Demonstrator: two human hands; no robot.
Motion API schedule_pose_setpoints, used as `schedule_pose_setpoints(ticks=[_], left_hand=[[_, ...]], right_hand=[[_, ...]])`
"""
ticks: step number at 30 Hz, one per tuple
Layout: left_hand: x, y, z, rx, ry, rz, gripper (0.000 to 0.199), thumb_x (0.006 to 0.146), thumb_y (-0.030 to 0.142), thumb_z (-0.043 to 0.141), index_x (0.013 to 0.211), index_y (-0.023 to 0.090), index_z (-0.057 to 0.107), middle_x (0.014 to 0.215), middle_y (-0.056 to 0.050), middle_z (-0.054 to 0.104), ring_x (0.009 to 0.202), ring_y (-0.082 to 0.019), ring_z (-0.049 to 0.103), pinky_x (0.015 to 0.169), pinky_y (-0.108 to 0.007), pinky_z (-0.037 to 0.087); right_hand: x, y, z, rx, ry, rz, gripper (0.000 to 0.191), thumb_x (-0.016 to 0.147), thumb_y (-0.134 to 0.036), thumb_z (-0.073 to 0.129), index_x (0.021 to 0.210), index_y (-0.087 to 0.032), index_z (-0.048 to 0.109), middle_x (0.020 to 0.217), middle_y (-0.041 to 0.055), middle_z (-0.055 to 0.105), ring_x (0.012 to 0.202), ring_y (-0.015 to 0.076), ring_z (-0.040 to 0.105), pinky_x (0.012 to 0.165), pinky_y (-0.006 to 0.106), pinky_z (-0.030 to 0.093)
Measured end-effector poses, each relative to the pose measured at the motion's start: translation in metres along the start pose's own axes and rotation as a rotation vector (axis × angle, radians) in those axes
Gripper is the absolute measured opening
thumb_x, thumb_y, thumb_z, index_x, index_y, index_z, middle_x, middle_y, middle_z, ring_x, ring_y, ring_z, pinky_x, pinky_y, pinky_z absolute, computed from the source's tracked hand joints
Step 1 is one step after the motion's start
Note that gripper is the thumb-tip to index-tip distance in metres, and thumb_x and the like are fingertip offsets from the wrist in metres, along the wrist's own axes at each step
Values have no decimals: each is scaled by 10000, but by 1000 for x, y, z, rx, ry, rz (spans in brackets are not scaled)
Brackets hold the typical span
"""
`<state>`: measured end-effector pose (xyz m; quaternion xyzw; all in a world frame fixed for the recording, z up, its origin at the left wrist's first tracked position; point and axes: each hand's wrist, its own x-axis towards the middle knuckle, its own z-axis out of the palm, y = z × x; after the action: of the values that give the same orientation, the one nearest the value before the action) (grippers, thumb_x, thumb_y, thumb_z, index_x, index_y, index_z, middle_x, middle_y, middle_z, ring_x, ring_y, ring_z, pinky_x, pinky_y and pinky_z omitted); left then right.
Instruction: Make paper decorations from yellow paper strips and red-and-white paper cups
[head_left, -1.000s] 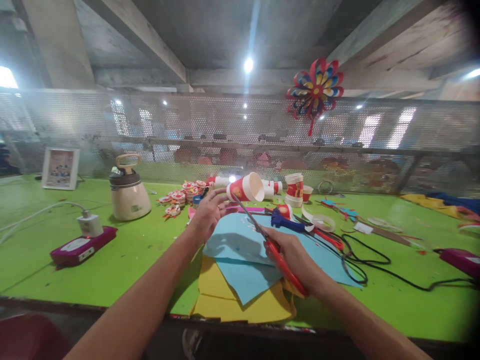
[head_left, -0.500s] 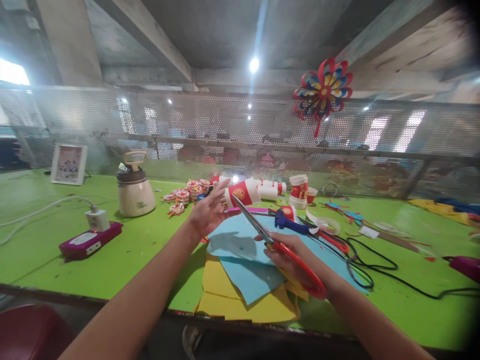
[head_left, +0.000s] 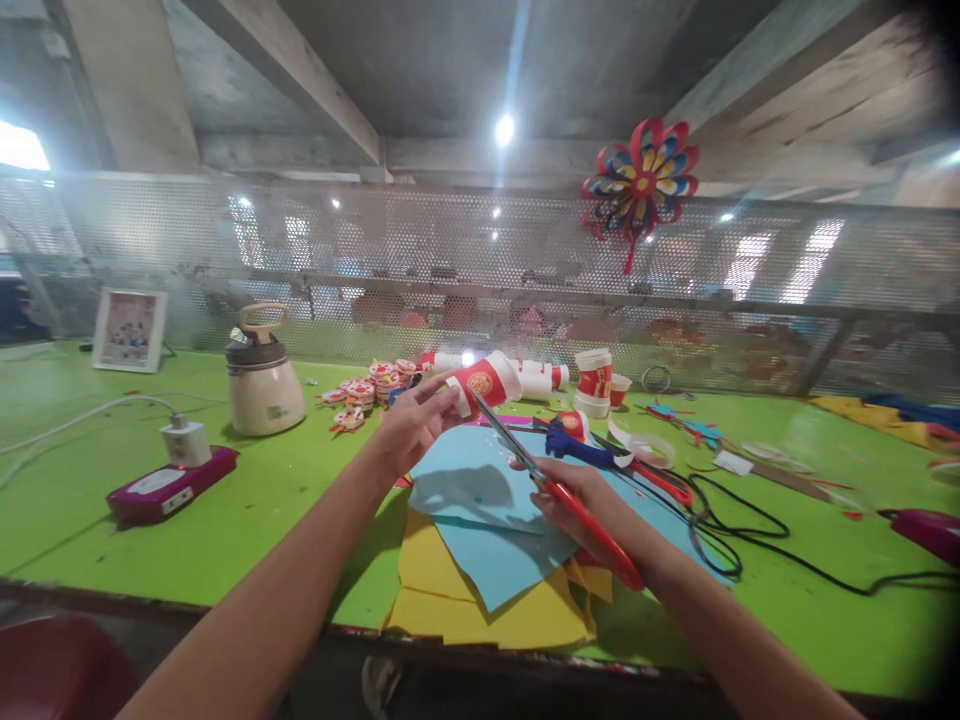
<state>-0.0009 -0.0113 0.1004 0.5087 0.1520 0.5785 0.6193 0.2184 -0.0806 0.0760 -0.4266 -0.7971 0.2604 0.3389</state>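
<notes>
A red and white paper cup (head_left: 491, 382) lies tilted on its side in the air, gripped at its left end by my left hand (head_left: 420, 420). My right hand (head_left: 581, 505) is closed round the red-handled scissors (head_left: 517, 448), whose blades point up and left with their tips at the cup's lower side. Light blue sheets (head_left: 487, 490) lie beneath both hands, on top of yellow sheets (head_left: 480, 612) near the table's front edge.
Behind stand stacked cups (head_left: 593, 380) and red-white paper pieces (head_left: 367, 388). A blue tool (head_left: 581, 445) and black cables (head_left: 739, 535) lie right. Left are a kettle-like bottle (head_left: 266, 385), a purple power strip (head_left: 172, 485) and a picture frame (head_left: 129, 330).
The fingers of my left hand have closed more onto the cup, and the cup has tilted slightly. The scissors remain close to it. The whole view has shifted a little.
</notes>
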Motion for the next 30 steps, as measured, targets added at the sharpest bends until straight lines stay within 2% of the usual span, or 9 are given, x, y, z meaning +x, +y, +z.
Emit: schedule_pose_setpoints(ticks=[3,6,9,14,25,30], left_hand=[[0,-4,4,-7,21,-2,445,777,141,647,1209,102,552,1003,-143,693,875,-235,665,829,-404,513],[-1,-7,7,-14,44,-12,476,754,159,677,1212,110,559,985,-139,698,834,-233,671,798,-403,522],[-1,-9,9,-27,46,-10,478,744,170,690,1203,116,566,990,-138,698,829,-237,672,780,-404,528],[-1,-10,10,-37,47,-17,463,744,169,690,1188,112,575,1012,-151,691,854,-258,669,789,-429,529],[-1,-10,11,-41,79,12,512,722,156,705,1214,112,567,992,-144,684,898,-262,656,826,-440,512],[0,-12,9,-22,81,25,516,706,170,721,1200,116,581,969,-132,681,890,-254,651,837,-444,500]], right_hand=[[-1,1,2,-97,32,-49,392,788,-218,461,1142,-119,598,902,58,619,729,176,519,641,263,405],[-2,2,4,-159,75,-83,346,811,-161,430,1107,-162,610,840,23,617,712,161,513,641,246,396],[-3,2,6,-172,111,-97,377,802,-104,426,1118,-205,605,787,-12,614,679,145,514,634,228,392],[-4,-3,6,-139,134,-140,489,780,-45,430,1196,-255,579,938,-23,658,802,157,570,742,231,399],[-7,-7,14,-70,166,-70,304,803,-95,408,986,-203,626,743,-27,609,621,125,490,538,202,336],[-7,-6,15,-99,167,-64,323,798,-108,413,1025,-203,624,741,-16,601,629,137,493,531,207,335]])
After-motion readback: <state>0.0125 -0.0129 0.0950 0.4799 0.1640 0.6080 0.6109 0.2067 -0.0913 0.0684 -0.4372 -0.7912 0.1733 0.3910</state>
